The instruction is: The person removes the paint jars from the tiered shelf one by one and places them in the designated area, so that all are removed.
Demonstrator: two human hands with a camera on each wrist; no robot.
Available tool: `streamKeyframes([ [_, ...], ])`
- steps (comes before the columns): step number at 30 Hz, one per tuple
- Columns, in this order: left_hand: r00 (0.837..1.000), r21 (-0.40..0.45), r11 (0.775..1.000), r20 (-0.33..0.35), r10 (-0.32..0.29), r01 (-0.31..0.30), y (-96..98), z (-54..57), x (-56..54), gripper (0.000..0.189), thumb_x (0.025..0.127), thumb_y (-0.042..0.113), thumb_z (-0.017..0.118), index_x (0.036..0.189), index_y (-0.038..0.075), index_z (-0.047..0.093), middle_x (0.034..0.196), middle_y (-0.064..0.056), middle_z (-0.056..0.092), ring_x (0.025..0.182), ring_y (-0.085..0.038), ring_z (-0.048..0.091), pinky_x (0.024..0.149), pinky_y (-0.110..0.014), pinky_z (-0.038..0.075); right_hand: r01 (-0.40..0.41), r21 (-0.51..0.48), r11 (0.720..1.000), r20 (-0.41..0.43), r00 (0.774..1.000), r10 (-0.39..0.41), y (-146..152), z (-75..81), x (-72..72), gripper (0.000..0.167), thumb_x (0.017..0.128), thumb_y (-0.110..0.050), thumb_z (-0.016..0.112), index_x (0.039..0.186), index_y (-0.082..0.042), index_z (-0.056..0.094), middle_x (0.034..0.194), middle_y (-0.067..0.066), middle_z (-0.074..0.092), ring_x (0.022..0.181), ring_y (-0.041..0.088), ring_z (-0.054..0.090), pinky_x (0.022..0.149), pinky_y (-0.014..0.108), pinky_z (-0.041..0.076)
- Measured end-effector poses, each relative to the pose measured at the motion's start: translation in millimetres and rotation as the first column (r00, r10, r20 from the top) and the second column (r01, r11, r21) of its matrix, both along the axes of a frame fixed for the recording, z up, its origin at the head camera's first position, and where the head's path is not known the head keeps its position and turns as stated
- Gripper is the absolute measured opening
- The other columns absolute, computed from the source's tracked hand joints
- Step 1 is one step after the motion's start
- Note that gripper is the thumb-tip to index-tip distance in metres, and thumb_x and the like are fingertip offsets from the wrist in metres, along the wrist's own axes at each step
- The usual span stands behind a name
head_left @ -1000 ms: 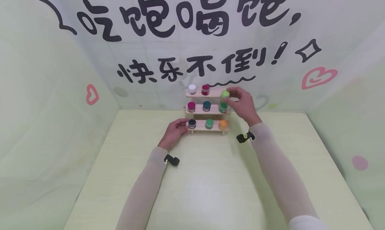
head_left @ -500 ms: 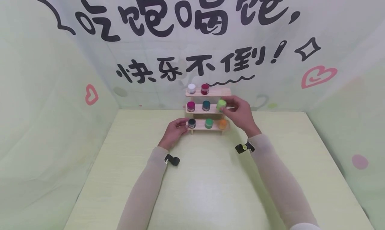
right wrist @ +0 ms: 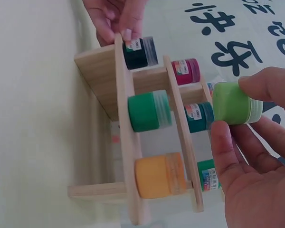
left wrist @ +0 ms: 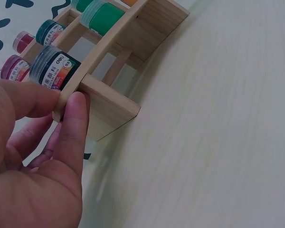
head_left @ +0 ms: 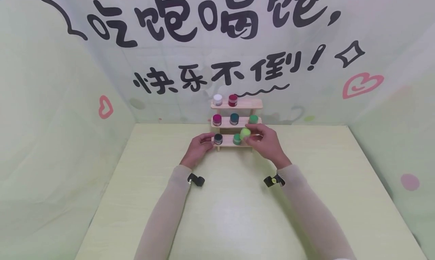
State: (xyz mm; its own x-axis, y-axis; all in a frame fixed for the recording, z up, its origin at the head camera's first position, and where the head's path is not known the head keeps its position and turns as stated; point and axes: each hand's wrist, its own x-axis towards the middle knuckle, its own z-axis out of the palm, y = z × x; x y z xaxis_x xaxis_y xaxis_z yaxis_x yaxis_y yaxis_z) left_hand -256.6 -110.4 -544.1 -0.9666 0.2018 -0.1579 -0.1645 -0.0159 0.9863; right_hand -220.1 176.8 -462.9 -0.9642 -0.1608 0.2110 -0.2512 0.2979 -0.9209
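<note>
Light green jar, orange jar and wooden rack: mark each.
Light green jar (right wrist: 232, 103), right wrist view: side of its body.
Orange jar (right wrist: 152, 176), right wrist view: middle of its body.
Wooden rack (head_left: 249, 103), head view: bare right end of top shelf.

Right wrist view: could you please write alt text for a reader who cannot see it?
The right hand's grip holds a light green jar near a tiered wooden rack of coloured jars. The left hand's grip is on the far end of the rack, near a dark jar.

In the head view, the right grip (head_left: 266, 141) is hiding the orange jar (right wrist: 154, 176) at the bottom shelf's (head_left: 227, 141) right end. The left wrist view's top edge is cropping it.
</note>
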Motion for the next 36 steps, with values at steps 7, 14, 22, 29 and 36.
streamKeyframes([
  [7, 1.000, -0.002, 1.000, 0.007, 0.009, -0.009, 0.7, 1.0, -0.5, 0.045, 0.095, -0.002, 0.068, 0.139, 0.005, 0.066, 0.127, -0.016, 0.067, 0.110, -0.019, 0.068, 0.098, -0.027, 0.064, -0.057, 0.057, 0.997, 0.002, 0.998, 0.057, -5.3, -15.0, 13.8, 0.044, 0.090, -0.003, 0.079, 0.132, -0.001, 0.069, 0.125, 0.017, 0.070, 0.105, 0.031, 0.071, 0.091, 0.023, 0.065],
  [14, 1.000, -0.063, 0.998, -0.021, 0.011, -0.012, 0.6, 3.0, -2.0, 0.046, 0.093, 0.000, 0.070, 0.137, 0.009, 0.068, 0.128, -0.016, 0.070, 0.110, -0.018, 0.069, 0.095, -0.024, 0.064, -0.139, 0.075, 0.987, -0.001, 0.990, 0.139, -14.4, -30.6, 26.7, 0.039, 0.089, -0.004, 0.080, 0.127, -0.003, 0.072, 0.121, 0.013, 0.070, 0.099, 0.028, 0.074, 0.091, 0.029, 0.067],
  [22, 1.000, -0.088, 0.996, -0.021, 0.012, -0.014, -0.4, 3.9, -0.2, 0.046, 0.091, 0.001, 0.071, 0.136, 0.010, 0.070, 0.127, -0.015, 0.070, 0.111, -0.019, 0.067, 0.093, -0.023, 0.064, -0.226, 0.099, 0.969, 0.031, 0.974, 0.224, -29.9, -45.4, 36.8, 0.036, 0.086, -0.002, 0.083, 0.120, -0.004, 0.073, 0.117, 0.012, 0.071, 0.104, 0.034, 0.074, 0.089, 0.030, 0.068],
  [29, 1.000, -0.108, 0.994, -0.024, 0.005, -0.008, -0.4, 5.9, 0.9, 0.047, 0.092, 0.004, 0.072, 0.137, 0.013, 0.069, 0.129, -0.014, 0.072, 0.112, -0.019, 0.070, 0.093, -0.023, 0.064, -0.275, 0.156, 0.949, 0.037, 0.961, 0.272, -38.7, -57.5, 44.1, 0.036, 0.086, -0.005, 0.083, 0.121, -0.006, 0.073, 0.117, 0.009, 0.074, 0.107, 0.029, 0.073, 0.089, 0.033, 0.069],
  [36, 1.000, -0.099, 0.995, -0.010, 0.009, -0.010, -1.2, 6.6, 1.4, 0.046, 0.092, 0.003, 0.071, 0.137, 0.013, 0.069, 0.128, -0.014, 0.071, 0.111, -0.019, 0.070, 0.093, -0.024, 0.063, -0.327, 0.156, 0.932, 0.102, 0.944, 0.314, -47.1, -60.9, 54.1, 0.037, 0.087, -0.004, 0.083, 0.122, -0.009, 0.073, 0.119, 0.007, 0.074, 0.111, 0.027, 0.072, 0.089, 0.028, 0.067],
])
